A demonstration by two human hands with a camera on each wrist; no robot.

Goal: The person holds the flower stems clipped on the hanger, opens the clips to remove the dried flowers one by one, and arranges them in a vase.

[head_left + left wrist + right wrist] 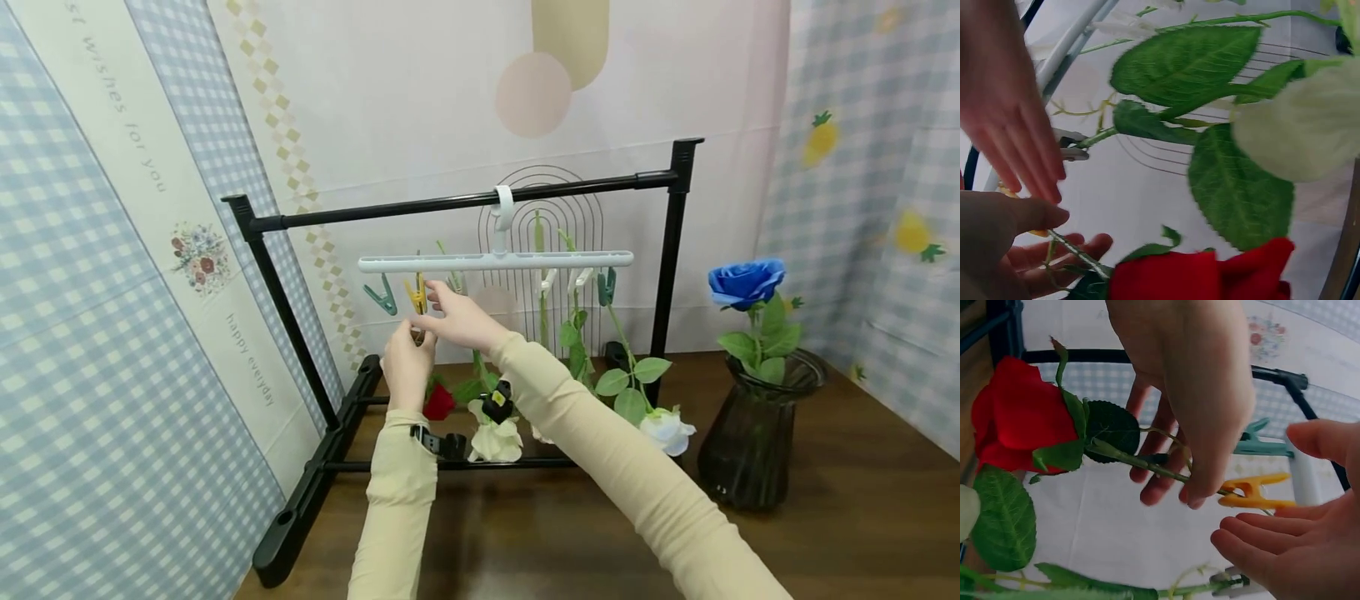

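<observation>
Right wrist view, left grip (1192, 400): pinching red rose stem (1154, 467)
Right grip (1313, 547): loose
Yellow clothespin (1252, 492): weak bite could drop it

- Left hand (408, 360) pinching just below the yellow clip (421, 292)
- Right hand (467, 321) beside the clip, fingers outstretched, thumb apart
- Right forearm (600, 421) slanting up toward it

Hanger (450, 263) on rack (420, 205), clips (416, 293) below — vase (750, 458) right.
</observation>
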